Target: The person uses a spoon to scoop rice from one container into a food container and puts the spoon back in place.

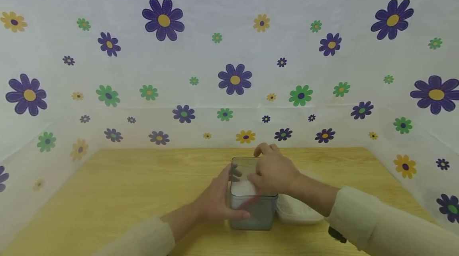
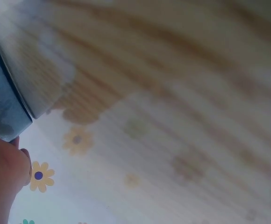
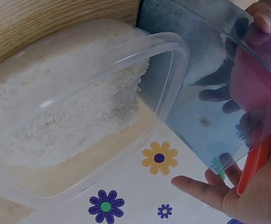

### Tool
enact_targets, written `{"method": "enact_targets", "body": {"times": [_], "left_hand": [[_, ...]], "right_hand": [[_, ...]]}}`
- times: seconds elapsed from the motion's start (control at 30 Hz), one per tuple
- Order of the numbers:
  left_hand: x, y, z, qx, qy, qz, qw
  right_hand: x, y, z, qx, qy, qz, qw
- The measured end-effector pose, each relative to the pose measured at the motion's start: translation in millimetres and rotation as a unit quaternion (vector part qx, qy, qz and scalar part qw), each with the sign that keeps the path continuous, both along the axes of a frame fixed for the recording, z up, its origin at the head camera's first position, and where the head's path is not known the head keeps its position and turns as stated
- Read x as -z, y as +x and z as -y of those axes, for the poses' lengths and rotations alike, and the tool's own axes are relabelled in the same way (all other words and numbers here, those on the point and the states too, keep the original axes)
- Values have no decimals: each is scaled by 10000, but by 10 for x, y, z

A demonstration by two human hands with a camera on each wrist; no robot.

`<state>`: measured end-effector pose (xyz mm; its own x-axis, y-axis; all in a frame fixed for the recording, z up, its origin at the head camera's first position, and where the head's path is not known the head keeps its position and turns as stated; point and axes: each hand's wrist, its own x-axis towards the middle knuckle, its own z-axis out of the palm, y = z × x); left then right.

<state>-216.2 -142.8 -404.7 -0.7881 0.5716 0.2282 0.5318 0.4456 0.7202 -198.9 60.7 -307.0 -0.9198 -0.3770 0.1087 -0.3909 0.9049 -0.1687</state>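
A translucent grey-blue box (image 1: 251,214) stands upright on the table with white grains visible inside. From its left side my left hand (image 1: 215,198) grips it, thumb along the near wall and fingers around the side. My right hand (image 1: 274,172) is over the box's opening and holds the red handle of a scoop (image 3: 254,170). The scoop's head shows pinkish through the box wall in the right wrist view. Touching or close beside the box on the right is a clear plastic tub (image 3: 175,51) of white rice (image 3: 74,107), partly hidden by my right forearm in the head view.
The wooden table (image 1: 143,184) extends to both sides and behind the box. A white sheet with printed flowers (image 1: 201,56) encloses the back and both sides. Something small and dark (image 1: 337,235) shows below the right sleeve.
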Motion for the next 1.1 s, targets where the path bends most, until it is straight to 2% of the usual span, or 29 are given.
{"method": "enact_targets", "body": {"times": [0.4, 0.7, 1.1], "left_hand": [[-3, -9, 2, -49, -34, 126, 9999], [4, -14, -4, -72, -50, 308, 9995], [7, -11, 8, -46, -75, 219, 9997]], "right_hand": [[-1, -45, -155, 66, -592, 34, 9982], [2, -49, -248, -147, -996, -147, 9948], [-19, -52, -293, -353, -1312, 59, 9907]]}}
